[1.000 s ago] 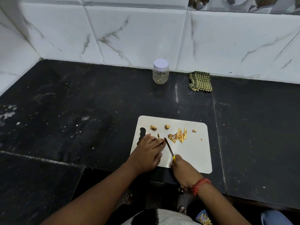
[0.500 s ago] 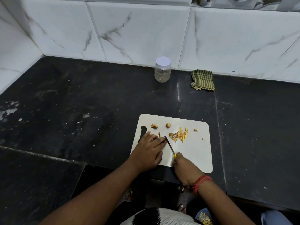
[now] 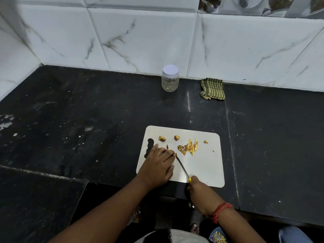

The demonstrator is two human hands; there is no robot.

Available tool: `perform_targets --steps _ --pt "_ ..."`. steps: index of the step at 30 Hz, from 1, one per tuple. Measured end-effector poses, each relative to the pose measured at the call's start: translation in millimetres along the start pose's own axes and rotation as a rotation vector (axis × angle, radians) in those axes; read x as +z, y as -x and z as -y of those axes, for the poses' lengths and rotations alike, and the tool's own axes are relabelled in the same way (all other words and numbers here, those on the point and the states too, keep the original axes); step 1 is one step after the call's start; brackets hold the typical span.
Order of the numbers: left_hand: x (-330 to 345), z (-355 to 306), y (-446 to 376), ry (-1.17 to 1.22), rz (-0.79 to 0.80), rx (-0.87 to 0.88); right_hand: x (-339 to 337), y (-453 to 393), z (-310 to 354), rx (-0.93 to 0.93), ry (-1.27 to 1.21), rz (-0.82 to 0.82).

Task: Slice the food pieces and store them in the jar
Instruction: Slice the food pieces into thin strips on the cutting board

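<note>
Knife [image 3: 182,166] in your right hand [image 3: 197,187]: your fingers are wrapped round its yellow handle at the near edge of the cutting board [image 3: 206,165], and the thin blade slants up and left across the board so its tip meets a small food piece [image 3: 176,154] just beside your left fingertips. Your left hand [image 3: 157,165] lies palm down on the left part of the board, fingers bent at the tips and pressed around that piece; how firmly they pinch it you cannot tell from this view. A loose heap of cut yellow strips [image 3: 190,147] lies on the board just right of the blade tip, and two uncut chunks [image 3: 162,138] sit near the board's far edge, with a smaller crumb [image 3: 205,141] to the right of the strips. Well beyond the board, against the tiled wall, stands the jar [image 3: 170,81], upright with its white lid on, and a folded striped cloth [image 3: 212,88] lies to the jar's right.
</note>
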State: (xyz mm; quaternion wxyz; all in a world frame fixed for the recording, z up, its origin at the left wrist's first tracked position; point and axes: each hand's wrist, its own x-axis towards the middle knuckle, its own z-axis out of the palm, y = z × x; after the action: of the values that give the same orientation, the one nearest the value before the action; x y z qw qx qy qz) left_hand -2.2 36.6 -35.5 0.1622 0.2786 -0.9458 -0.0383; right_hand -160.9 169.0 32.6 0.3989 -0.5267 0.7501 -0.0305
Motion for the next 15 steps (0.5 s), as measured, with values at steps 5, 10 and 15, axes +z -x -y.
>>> perform_targets --steps 5,10,15 --pt "-1 -4 6 -0.027 0.049 -0.030 -13 9 -5 -0.007 -0.093 0.003" --pt "-2 -8 0 -0.062 0.102 -0.049 -30 16 -11 0.049 -0.241 -0.054" --pt "-6 -12 -22 -0.081 0.128 -0.010 -42 17 -10 0.089 -0.339 -0.075"
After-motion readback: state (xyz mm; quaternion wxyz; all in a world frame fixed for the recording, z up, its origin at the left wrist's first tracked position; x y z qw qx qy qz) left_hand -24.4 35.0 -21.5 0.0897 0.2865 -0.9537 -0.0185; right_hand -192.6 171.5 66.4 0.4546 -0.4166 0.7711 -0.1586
